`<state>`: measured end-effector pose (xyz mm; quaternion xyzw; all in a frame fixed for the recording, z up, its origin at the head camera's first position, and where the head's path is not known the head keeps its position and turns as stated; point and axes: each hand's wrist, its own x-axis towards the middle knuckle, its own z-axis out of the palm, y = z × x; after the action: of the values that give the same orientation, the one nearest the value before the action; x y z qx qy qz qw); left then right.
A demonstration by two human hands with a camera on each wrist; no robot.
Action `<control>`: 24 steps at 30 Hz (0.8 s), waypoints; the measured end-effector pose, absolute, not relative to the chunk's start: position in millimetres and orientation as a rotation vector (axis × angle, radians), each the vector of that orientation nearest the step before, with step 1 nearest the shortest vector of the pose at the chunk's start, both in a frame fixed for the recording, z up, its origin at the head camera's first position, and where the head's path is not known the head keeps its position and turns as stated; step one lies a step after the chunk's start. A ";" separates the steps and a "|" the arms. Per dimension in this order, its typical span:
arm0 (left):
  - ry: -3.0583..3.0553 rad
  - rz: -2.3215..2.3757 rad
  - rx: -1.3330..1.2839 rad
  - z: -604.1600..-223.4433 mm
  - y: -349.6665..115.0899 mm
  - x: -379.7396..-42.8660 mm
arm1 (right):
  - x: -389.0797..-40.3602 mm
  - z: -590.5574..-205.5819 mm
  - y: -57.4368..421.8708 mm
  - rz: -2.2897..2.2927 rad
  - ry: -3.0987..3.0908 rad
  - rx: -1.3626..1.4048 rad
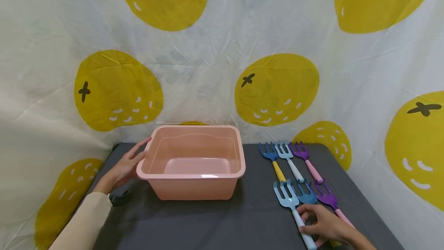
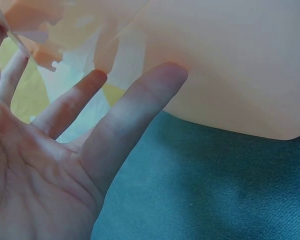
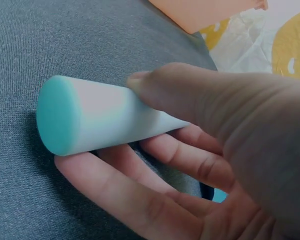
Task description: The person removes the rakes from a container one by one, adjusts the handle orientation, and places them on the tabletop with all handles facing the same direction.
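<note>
My left hand rests against the left side of a pink plastic basin, fingers spread at the rim. In the left wrist view the thumb lies straight along the basin's outer wall. On the right, my right hand holds a light blue hand fork by its pale handle, tines pointing away. The right wrist view shows thumb and fingers pinching the tapered handle, its turquoise end facing the camera. A darker blue fork lies partly hidden behind this hand.
Beyond the held fork lie a blue fork with a yellow handle, a light blue one and a purple one with a pink handle. Another purple fork is nearer. A fruit-print cloth hangs behind the dark table.
</note>
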<state>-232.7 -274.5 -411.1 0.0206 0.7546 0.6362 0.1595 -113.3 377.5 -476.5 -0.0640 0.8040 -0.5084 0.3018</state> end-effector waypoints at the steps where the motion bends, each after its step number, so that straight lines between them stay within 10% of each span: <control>1: 2.161 1.815 0.059 -410.7 -274.9 -232.2 | -113.6 -475.6 376.7 -1.343 2.140 -0.167; 24: 2.193 1.763 0.035 -403.7 -279.3 -226.6 | -115.8 -461.6 376.4 -1.300 2.170 -0.212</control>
<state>-226.6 -279.3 -403.7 0.0122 0.7690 0.6180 0.1629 -115.8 376.4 -461.6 -0.0798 0.8162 -0.4891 0.2970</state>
